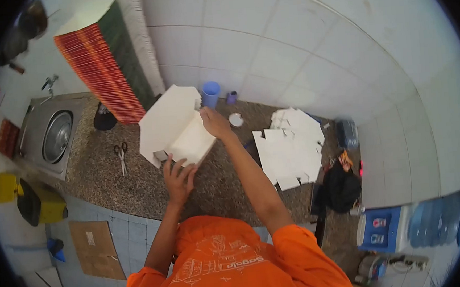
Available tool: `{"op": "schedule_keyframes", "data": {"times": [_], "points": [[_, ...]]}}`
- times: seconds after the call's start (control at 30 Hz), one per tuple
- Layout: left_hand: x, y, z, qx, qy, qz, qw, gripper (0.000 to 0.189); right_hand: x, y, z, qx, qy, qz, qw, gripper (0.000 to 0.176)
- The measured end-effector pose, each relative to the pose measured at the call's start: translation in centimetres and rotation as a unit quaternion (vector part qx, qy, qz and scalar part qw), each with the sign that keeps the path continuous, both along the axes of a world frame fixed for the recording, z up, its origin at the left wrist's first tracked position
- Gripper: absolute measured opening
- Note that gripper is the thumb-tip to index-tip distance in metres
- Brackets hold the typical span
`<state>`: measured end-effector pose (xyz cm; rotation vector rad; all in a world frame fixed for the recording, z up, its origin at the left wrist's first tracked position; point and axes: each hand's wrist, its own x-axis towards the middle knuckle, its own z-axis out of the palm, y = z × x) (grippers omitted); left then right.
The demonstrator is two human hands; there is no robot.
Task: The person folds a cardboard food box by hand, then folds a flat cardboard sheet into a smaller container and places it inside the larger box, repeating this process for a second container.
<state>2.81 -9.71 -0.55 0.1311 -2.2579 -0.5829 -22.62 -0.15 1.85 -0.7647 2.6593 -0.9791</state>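
A partly folded white cardboard box (165, 120) is tilted over the granite counter, its wide lid panel raised on the left. My right hand (215, 123) is closed on the upper right edge of the box. At the near end, my left hand (179, 181) holds the box's lower corner, its fingers apart against the wall and a small flap. To the right lies a stack of flat white cardboard blanks (290, 152) with cut flaps. Scissors (121, 157) with dark handles rest on the counter left of the box.
Behind the box stand a blue cup (211, 93) and a small purple container (231, 97), with a white round lid (236, 120) nearby. A tall red-orange stack (102, 72) is at the back left, beside a metal sink (58, 137). A black bag (341, 189) sits far right.
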Motion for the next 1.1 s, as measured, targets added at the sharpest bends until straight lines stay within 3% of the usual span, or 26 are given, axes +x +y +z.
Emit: {"op": "schedule_keyframes", "data": {"times": [0.07, 0.1, 0.17, 0.2, 0.23, 0.27, 0.3, 0.33, 0.37, 0.4, 0.43, 0.47, 0.53, 0.6, 0.67, 0.73, 0.83, 0.87, 0.93, 0.97, 1.1], "points": [[0.4, 0.4, 0.9, 0.012, -0.01, -0.012, 1.0, 0.03, 0.7, 1.8, 0.1, -0.187, 0.157, -0.045, 0.969, 0.039], [0.8, 0.7, 2.4, 0.018, -0.033, -0.007, 0.999, 0.029, 2.8, 4.4, 1.9, -0.172, 0.146, -0.106, 0.968, 0.043], [1.9, 1.0, 3.8, 0.028, -0.056, 0.003, 0.998, 0.029, 4.7, 10.9, -0.8, -0.022, 0.271, -0.195, 0.942, 0.062], [2.8, 1.3, 3.8, 0.05, -0.013, -0.005, 0.999, 0.028, 6.1, 14.3, -2.0, 0.098, 0.218, -0.239, 0.941, 0.089], [3.7, 1.7, 3.7, 0.072, 0.026, -0.017, 0.997, 0.028, 6.9, 17.7, -3.4, 0.273, 0.102, -0.243, 0.925, 0.103], [4.1, 2.1, 3.5, 0.077, 0.023, -0.023, 0.997, 0.028, 7.1, 21.1, -4.1, 0.29, 0.008, -0.239, 0.927, 0.101], [4.3, 2.6, 3.3, 0.117, 0.02, -0.093, 0.989, 0.029, 7.1, 24.8, -6.3, 0.145, -0.009, -0.274, 0.951, 0.074], [4.5, 3.2, 3.3, 0.156, 0.018, -0.159, 0.975, 0.03, 7.9, 26.7, -4.5, 0.18, 0.016, -0.276, 0.944, 0.057], [4.4, 3.9, 3.9, 0.161, 0.016, -0.159, 0.974, 0.03, 9.0, 28.1, -2.8, 0.214, 0.039, -0.274, 0.937, 0.041], [3.9, 4.9, 5.1, 0.233, -0.057, -0.221, 0.945, 0.027, 10.0, 29.8, -3.4, 0.092, 0.202, -0.313, 0.924, 0.024], [3.1, 5.9, 5.9, 0.3, -0.127, -0.278, 0.903, 0.024, 11.0, 30.6, -2.0, 0.033, 0.31, -0.347, 0.885, 0.017], [1.9, 6.9, 6.1, 0.302, -0.126, -0.277, 0.904, 0.024, 11.9, 31.0, -0.8, 0.034, 0.31, -0.344, 0.886, 0.017], [-0.8, 8.9, 5.7, 0.555, -0.238, -0.325, 0.728, 0.023, 13.8, 31.7, 1.3, -0.082, 0.267, -0.389, 0.878, 0.014], [-3.8, 10.6, 4.2, 0.538, -0.253, -0.339, 0.729, 0.024, 13.8, 33.2, -0.4, -0.088, 0.267, -0.384, 0.879, 0.017], [-5.4, 12.6, 3.2, 0.521, -0.264, -0.353, 0.731, 0.026, 14.1, 33.5, -0.5, -0.017, 0.165, -0.406, 0.899, 0.019], [-6.0, 14.2, 2.9, 0.486, -0.268, -0.355, 0.752, 0.027, 13.6, 34.2, -0.9, -0.001, 0.142, -0.403, 0.904, 0.024], [-5.4, 15.4, 2.8, 0.475, -0.332, -0.387, 0.717, 0.027, 11.2, 35.7, -2.4, -0.068, 0.125, -0.273, 0.951, 0.021], [-5.0, 15.4, 2.7, 0.474, -0.332, -0.388, 0.717, 0.027, 10.7, 36.4, -2.6, -0.068, 0.126, -0.273, 0.951, 0.021], [-4.3, 15.2, 2.7, 0.456, -0.351, -0.403, 0.712, 0.027, 10.0, 37.1, -2.4, 0.028, 0.074, -0.161, 0.984, 0.019], [-4.0, 14.8, 2.6, 0.456, -0.351, -0.402, 0.712, 0.027, 9.9, 37.4, -2.3, 0.018, 0.065, -0.126, 0.99, 0.017], [-3.1, 12.7, 2.2, 0.48, -0.382, -0.369, 0.698, 0.029, 8.6, 37.6, -1.3, 0.005, 0.12, -0.154, 0.981, 0.015]]}}
